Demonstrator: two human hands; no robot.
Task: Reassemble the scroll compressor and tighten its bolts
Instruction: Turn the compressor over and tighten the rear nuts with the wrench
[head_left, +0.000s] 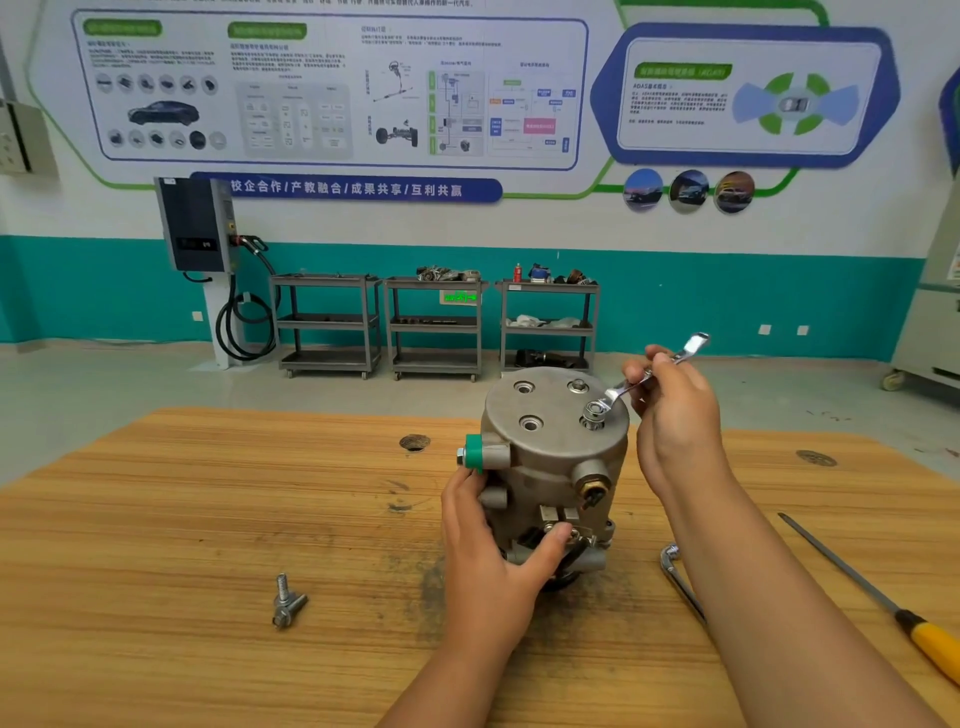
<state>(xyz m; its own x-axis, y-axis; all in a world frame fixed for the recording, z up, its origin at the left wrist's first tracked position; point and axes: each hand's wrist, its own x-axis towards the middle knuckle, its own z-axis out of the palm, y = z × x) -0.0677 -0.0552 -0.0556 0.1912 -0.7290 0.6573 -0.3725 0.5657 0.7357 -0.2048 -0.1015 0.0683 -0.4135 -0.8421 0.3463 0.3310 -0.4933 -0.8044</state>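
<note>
A wall display (332, 93) of diagrams is seen behind, and on its blue banner (345, 188) "校企合作/产教融合/成果共享/互利共赢" can be read; on the panel at the right (748, 96) only "ADAS" is made out, the rest being too small. The foreground is filled by a wooden worktop (156, 519). Against the teal wall three grey carts (435, 325) are lined up, with a dark charging unit (196, 224) and its looped cable to their left. The scroll compressor (550, 457) is stood upright on the worktop, right of the middle and near the far edge, its round lid uppermost and a green cap (474, 453) fitted on a port at its left. Its lower body is gripped by the left hand (485, 551), the thumb laid across the front fittings and the fingers wrapped round the left side. A small wrench (623, 388) is pinched by the right hand (675, 410) above the lid, its ring end set on a bolt (594, 413) at the lid's near right. Towards the right edge a long thin tool with a yellow handle (857, 587) is laid at a slant, and a bent metal tool (675, 571) is partly hidden by the right forearm. Two loose bolts (287, 603) are left crossed, nearer the front edge, left of the compressor.
</note>
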